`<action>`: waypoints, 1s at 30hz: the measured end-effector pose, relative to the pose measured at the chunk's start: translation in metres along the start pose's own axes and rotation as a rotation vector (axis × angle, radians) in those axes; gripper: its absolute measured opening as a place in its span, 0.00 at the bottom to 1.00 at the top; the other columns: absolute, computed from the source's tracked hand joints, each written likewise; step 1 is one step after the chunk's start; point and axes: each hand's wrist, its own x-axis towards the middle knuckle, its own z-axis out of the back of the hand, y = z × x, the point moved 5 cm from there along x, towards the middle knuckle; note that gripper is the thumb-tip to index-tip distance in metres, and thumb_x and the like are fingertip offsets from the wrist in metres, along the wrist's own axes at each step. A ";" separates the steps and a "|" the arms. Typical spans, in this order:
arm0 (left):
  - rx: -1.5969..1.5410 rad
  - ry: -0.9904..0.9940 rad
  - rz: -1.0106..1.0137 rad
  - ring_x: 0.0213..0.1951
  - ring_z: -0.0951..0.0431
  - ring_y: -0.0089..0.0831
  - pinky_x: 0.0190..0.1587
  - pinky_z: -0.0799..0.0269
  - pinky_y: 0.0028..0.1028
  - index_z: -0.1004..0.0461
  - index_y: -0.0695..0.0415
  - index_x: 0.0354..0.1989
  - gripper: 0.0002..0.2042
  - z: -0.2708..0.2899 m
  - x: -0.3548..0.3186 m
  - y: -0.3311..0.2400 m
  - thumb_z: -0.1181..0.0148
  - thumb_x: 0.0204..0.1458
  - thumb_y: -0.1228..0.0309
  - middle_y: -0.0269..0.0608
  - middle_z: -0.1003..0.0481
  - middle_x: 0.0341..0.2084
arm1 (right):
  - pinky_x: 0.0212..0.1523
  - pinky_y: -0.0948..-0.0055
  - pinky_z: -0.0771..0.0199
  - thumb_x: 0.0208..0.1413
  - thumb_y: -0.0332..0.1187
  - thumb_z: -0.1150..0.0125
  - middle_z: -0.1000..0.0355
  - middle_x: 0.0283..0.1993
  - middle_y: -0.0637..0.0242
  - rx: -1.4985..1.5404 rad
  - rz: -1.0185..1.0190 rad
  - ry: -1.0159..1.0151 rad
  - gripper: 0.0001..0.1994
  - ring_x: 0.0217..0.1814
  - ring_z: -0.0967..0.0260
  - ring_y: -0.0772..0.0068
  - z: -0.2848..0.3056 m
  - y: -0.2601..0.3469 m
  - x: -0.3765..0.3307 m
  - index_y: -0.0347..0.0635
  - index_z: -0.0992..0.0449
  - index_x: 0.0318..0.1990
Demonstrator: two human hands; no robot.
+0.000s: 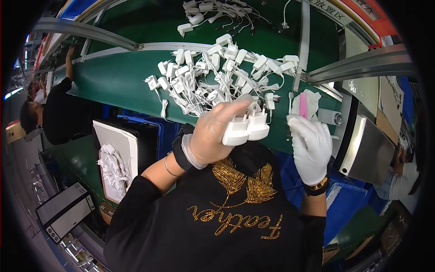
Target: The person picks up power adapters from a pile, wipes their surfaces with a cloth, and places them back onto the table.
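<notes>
My left hand (212, 133), in a thin see-through glove, is closed around two white plug-in power adapters (248, 128). They sit side by side, with their metal pins pointing up and away from me. My right hand (311, 147), in a white fabric glove, has its fingers drawn together beside a white cloth (312, 97) with a pink strip (303, 105) on it. A thin stick-like item (290, 103) stands by those fingertips; what they pinch is hidden. Beyond both hands a heap of white adapters with bundled cables (199, 86) covers part of the green bench (108, 75).
More adapters (213, 9) lie past a metal rail (172, 46). A clear cylindrical container (330, 117) lies right of the cloth. At left stands a white-lined tray (128, 136) holding adapters. A metal box (369, 140) is at right. A co-worker (59, 109) is at far left.
</notes>
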 end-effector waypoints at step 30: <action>0.004 0.018 0.045 0.37 0.24 0.42 0.38 0.26 0.35 0.37 0.54 0.62 0.38 -0.012 0.005 -0.001 0.34 0.35 0.83 0.40 0.24 0.45 | 0.36 0.67 0.34 0.45 0.20 0.33 0.25 0.50 0.62 0.201 0.049 0.072 0.19 0.35 0.31 0.60 -0.015 0.042 0.007 0.45 0.27 0.46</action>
